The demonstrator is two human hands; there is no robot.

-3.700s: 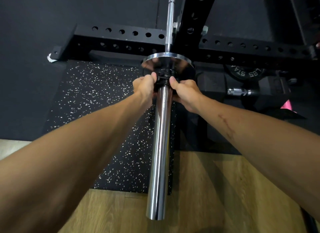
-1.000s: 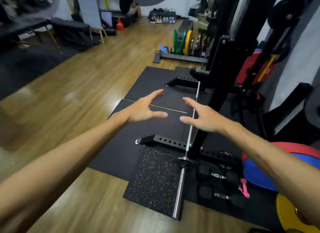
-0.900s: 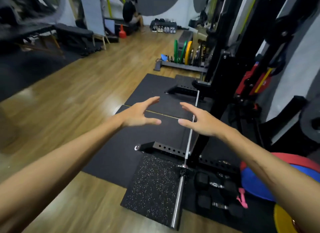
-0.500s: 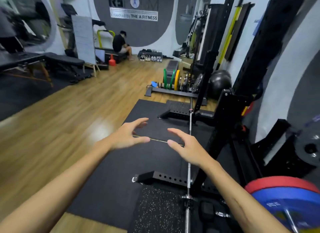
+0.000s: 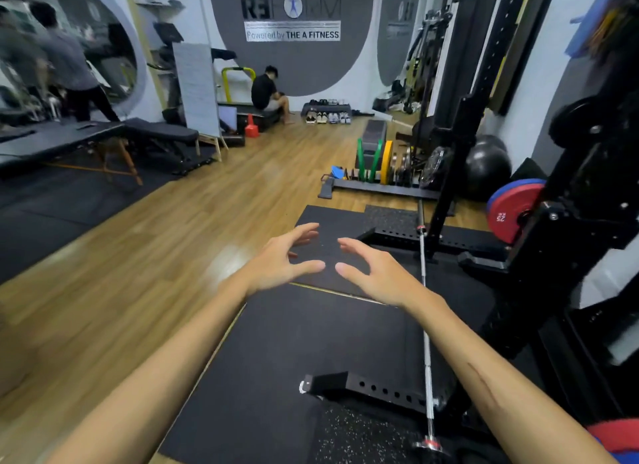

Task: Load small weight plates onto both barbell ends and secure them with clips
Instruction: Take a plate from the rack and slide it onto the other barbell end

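Note:
The steel barbell (image 5: 424, 308) lies along the black mat, running from the bottom edge of the view away to the far end (image 5: 420, 218). A small silver plate (image 5: 428, 445) sits on its near end at the bottom edge. My left hand (image 5: 280, 259) and my right hand (image 5: 377, 273) are stretched out in front of me above the mat, palms facing each other, fingers spread, nothing in them. The right hand is just left of the bar, apart from it.
The black rack uprights (image 5: 460, 135) and base beams (image 5: 373, 389) stand by the bar. A plate rack (image 5: 383, 173) with several coloured plates is beyond the far end. Red and blue plates (image 5: 511, 211) hang at right. People (image 5: 266, 90) are in the background on the wooden floor (image 5: 155, 242).
My hands let go of the clip at the near plate and lifted away open. My view rose from the near bar end and now looks along the bar toward the far end.

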